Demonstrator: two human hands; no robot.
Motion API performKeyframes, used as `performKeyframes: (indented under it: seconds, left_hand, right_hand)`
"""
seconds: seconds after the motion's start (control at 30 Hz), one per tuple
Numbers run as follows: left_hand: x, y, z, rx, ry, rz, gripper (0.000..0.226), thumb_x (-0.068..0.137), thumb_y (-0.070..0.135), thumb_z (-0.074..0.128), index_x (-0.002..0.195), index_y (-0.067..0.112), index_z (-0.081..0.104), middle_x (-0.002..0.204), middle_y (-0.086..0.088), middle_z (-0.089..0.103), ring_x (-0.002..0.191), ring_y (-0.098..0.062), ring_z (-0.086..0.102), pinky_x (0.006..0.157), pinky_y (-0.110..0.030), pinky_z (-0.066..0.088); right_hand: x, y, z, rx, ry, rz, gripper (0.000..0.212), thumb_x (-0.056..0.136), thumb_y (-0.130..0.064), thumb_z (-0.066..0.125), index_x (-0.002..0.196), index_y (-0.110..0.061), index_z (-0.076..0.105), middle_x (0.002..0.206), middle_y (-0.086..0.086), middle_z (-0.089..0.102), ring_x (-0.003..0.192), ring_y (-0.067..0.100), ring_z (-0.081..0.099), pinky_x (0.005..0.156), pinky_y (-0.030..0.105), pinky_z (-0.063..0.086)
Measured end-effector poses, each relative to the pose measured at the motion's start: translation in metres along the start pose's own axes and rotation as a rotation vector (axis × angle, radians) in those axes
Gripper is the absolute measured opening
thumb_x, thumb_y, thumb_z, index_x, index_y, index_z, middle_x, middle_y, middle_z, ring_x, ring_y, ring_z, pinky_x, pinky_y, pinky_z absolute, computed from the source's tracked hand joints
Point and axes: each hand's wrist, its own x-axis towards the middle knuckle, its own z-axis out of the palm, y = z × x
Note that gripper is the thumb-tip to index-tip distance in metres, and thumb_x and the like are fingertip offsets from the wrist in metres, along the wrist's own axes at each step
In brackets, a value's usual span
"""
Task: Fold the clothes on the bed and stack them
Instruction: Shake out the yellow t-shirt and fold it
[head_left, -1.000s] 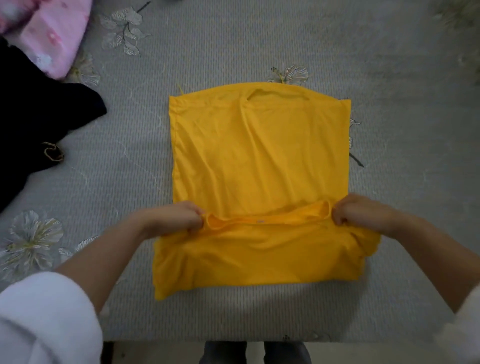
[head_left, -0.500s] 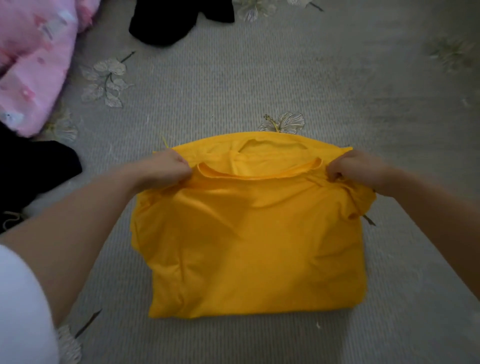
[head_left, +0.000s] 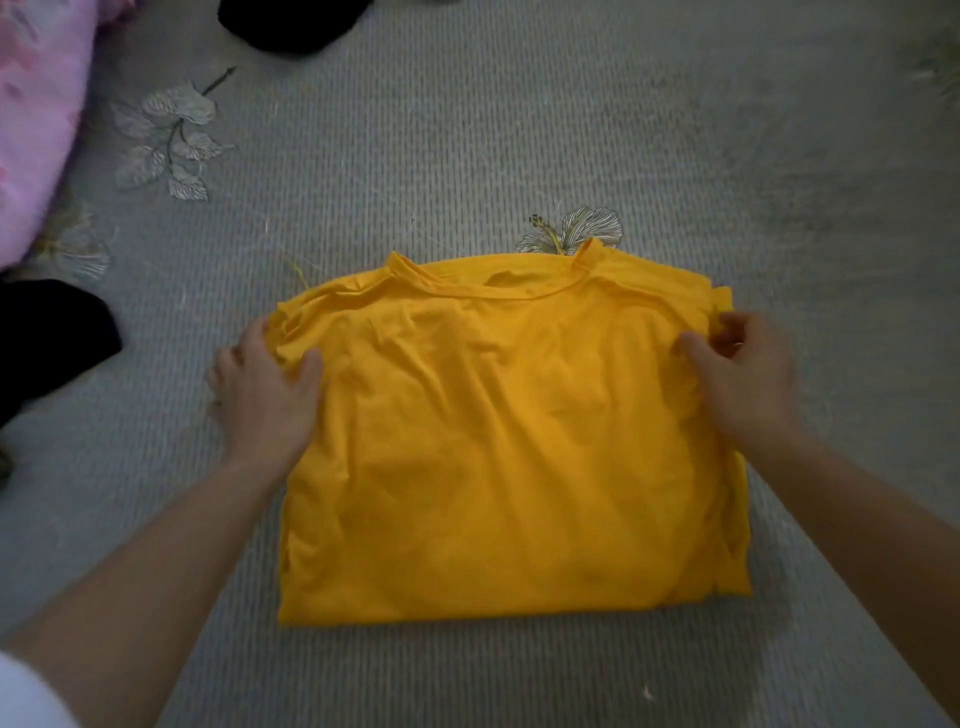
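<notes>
Yellow t-shirt (head_left: 509, 441) lies folded in half on the bed (head_left: 467, 145), collar far side, my left hand (head_left: 265, 389) and right hand (head_left: 737, 374) each with a grip pinching a side edge, so next I reckon it's fold sideways, then stack.

I see the folded shirt (head_left: 509, 441) flat on the bed cover (head_left: 519, 130), centre of view, collar on the far side, fold on the near side. My left hand (head_left: 265, 389) holds its far-left edge, thumb on top of the cloth. My right hand (head_left: 743, 374) pinches the far-right corner. Quilt (head_left: 36, 130) lies at the far left, well apart from the shirt. One loose garment (head_left: 47, 338) is at the left edge, nearer than the quilt and left of my left hand. Second loose garment (head_left: 291, 26) is at the far edge, behind the shirt and right of the quilt.
</notes>
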Motion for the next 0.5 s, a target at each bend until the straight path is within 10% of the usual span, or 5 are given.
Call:
performKeyframes:
  seconds: [0.2,0.4,0.5]
  left_hand:
    - [0.021,0.006,0.003,-0.128,0.103,0.044,0.035,0.092,0.023,0.058,0.123,0.005,0.060,0.119,-0.018,0.063,0.110,-0.034,0.057,0.092,-0.040,0.042]
    - [0.000,0.003,0.006,0.006,0.066,0.125,0.056,0.095,0.033,0.051,0.143,0.011,0.033,0.142,-0.021,0.034,0.131,-0.038,0.029,0.105,-0.054,0.027]
    - [-0.058,-0.008,0.015,0.045,0.012,0.353,0.057,0.095,0.038,0.043,0.144,0.011,0.032,0.148,-0.020,0.026,0.134,-0.038,0.026,0.107,-0.053,0.022]
  right_hand:
    - [0.034,-0.009,0.001,-0.035,0.046,0.048,0.014,0.083,-0.020,0.064,0.093,-0.010,0.065,0.069,-0.001,0.054,0.070,0.020,0.055,0.062,0.028,0.040]
    - [0.021,-0.006,-0.011,0.050,0.031,0.045,0.047,0.083,-0.023,0.067,0.127,-0.013,0.051,0.089,-0.002,0.056,0.083,0.016,0.055,0.073,0.031,0.046]
    - [-0.028,0.017,-0.020,0.035,0.076,0.021,0.031,0.085,-0.023,0.064,0.113,-0.017,0.053,0.085,-0.006,0.051,0.077,0.011,0.051,0.059,0.022,0.035]
